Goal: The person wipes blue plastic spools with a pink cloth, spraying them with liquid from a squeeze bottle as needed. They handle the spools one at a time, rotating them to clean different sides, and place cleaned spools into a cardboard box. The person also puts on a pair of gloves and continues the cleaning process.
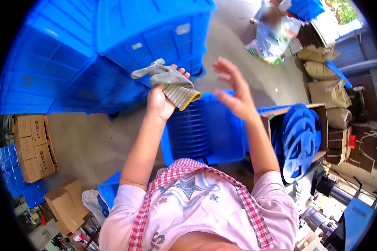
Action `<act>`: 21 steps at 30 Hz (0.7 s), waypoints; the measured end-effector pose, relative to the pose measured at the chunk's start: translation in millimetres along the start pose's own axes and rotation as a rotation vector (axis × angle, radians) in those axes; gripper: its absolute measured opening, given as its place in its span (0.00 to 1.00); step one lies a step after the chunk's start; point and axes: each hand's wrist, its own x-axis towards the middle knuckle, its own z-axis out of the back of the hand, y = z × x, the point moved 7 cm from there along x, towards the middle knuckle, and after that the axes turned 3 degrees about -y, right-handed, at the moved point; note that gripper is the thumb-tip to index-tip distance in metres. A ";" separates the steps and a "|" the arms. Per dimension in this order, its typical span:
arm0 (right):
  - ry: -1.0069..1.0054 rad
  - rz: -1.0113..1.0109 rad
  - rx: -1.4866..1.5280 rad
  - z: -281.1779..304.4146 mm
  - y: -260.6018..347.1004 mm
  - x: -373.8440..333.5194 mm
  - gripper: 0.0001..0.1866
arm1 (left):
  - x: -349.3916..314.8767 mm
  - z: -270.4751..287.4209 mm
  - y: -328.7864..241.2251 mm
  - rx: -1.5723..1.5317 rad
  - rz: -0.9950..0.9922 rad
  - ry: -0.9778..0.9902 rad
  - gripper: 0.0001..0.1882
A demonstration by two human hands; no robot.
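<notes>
A grey knitted work glove (176, 85) with a yellow-edged cuff lies across my left hand (158, 102). My left thumb side and a few fingertips show around it, so the hand holds the glove. My right hand (238, 94) is raised to the right of it, bare, with its fingers apart and nothing in them. Below both hands stands a blue plastic bin (228, 142), with a row of ribbed dark blue pieces (189, 134) along its left part.
Large blue bins (155, 25) stand at the far left. To the right, a cardboard box holds blue plastic reels (299, 142). Machinery (318, 217) is at the lower right. Sacks (329, 94) line the right wall; cartons (33, 146) are at left. A white bag (274, 37) lies farther off.
</notes>
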 end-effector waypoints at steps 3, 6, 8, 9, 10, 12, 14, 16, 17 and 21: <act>0.048 -0.183 0.130 30.5 -26.4 -85.4 0.38 | -18.8 -23.0 68.8 0.073 0.085 -0.007 0.17; -0.094 -0.186 0.050 69.2 -22.3 -129.3 0.28 | -34.9 -37.0 150.2 0.121 0.257 0.011 0.14; -0.226 -0.274 0.079 104.7 -37.8 -161.3 0.18 | -48.7 -40.4 196.6 0.290 0.275 -0.009 0.14; -0.283 -0.313 0.103 120.9 -48.2 -178.0 0.13 | -59.8 -45.2 215.5 0.374 0.283 -0.019 0.14; -0.297 -0.337 0.011 138.1 -53.9 -190.9 0.09 | -73.4 -51.3 233.3 0.557 0.352 -0.003 0.17; -0.409 -0.362 0.014 168.8 -47.9 -208.9 0.07 | -90.9 -55.9 250.2 1.057 0.501 0.213 0.21; -0.498 -0.362 -0.092 195.8 -33.8 -221.2 0.06 | -101.2 -71.0 241.7 1.787 0.121 0.372 0.19; -0.485 -0.434 -0.223 207.8 -23.0 -232.1 0.06 | -129.2 -134.4 232.7 1.656 -0.293 0.460 0.09; -0.467 -0.462 -0.287 211.4 -14.0 -233.8 0.06 | -143.8 -159.9 232.6 1.500 -0.353 0.491 0.06; -0.510 -0.447 -0.303 221.7 11.6 -252.5 0.09 | -183.5 -215.8 282.1 1.390 -0.785 0.971 0.06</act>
